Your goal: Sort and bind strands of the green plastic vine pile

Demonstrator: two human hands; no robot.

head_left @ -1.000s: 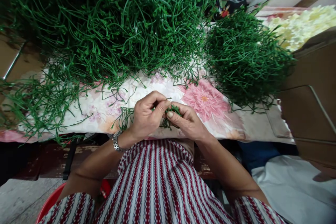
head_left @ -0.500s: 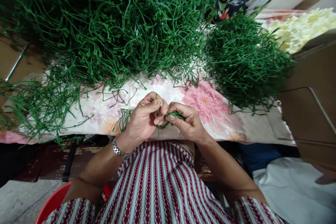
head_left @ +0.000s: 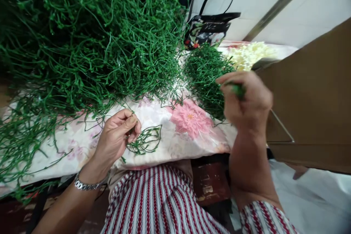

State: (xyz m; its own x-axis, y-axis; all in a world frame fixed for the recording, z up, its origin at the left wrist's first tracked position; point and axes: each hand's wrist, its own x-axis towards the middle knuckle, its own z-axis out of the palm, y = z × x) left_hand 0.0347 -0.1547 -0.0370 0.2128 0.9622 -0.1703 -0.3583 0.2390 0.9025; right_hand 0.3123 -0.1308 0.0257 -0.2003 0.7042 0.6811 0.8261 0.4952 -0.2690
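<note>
My left hand (head_left: 117, 137) is over the flowered cloth, thumb and fingers pinched on a thin green stem. Just to its right, a few looped green stems (head_left: 149, 140) lie on the cloth; some pass behind the fingers. Raised at the right is my right hand (head_left: 246, 97), smeared by motion, its fingers closed round a small bunch of green stems (head_left: 238, 89). Behind that hand sits a smaller heap of green stems (head_left: 205, 73), partly covered by it. A very large heap of the same stems (head_left: 109, 44) fills the upper left.
The cloth (head_left: 167, 146) has a big pink flower print. Loose stems (head_left: 27, 142) spread over its left end. At the back stand a black floral handbag (head_left: 208, 29) and a pile of pale yellow petals (head_left: 252, 53). A large cardboard box (head_left: 309, 106) is on the right.
My hands have parted: the right one has risen away to the right with the green bunch, the left stays low. The view has turned rightwards, bringing the handbag fully in.
</note>
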